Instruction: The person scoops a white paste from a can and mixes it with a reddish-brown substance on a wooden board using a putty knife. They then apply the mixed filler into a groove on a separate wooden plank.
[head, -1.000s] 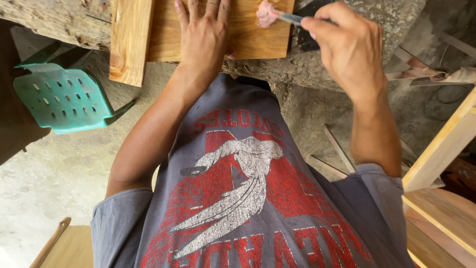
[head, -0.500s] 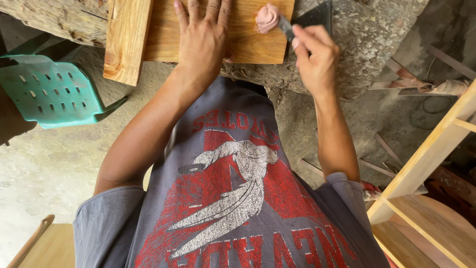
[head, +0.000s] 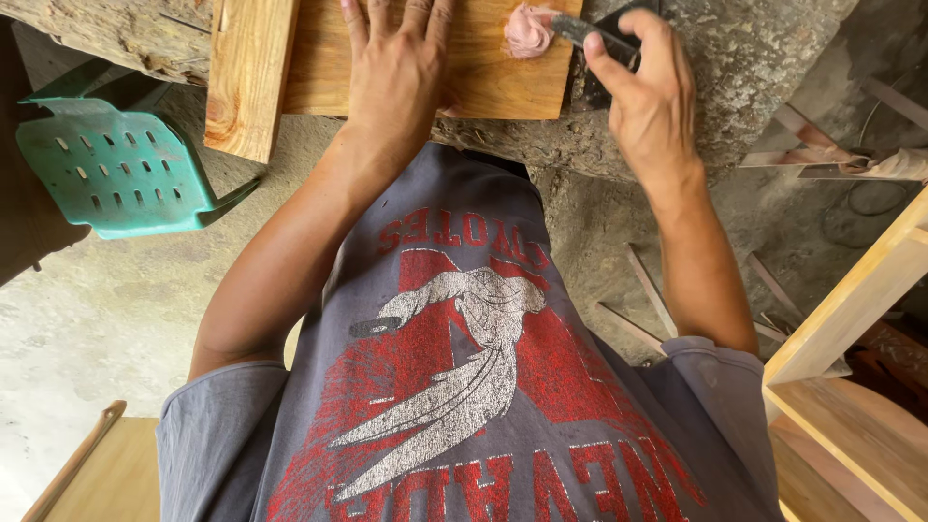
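left hand (head: 394, 72): flat on the wooden board (head: 483, 77), fingers spread, just pressing it down, not gripping anything
right hand (head: 650, 97): fingers pinched around a putty knife (head: 592, 31)
putty (head: 529, 29): pink blob at the blade tip, sitting on the board's top right corner
board: lying on a rough log bench (head: 735, 68)
off to the side: green plastic stool (head: 111, 169) on the floor

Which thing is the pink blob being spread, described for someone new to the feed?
Start at the flat wooden board along the top, pressed down by the left hand. At its right corner, beside the right hand gripping a dark putty knife, sits the pink putty lump. It is the only soft, pink mass there.
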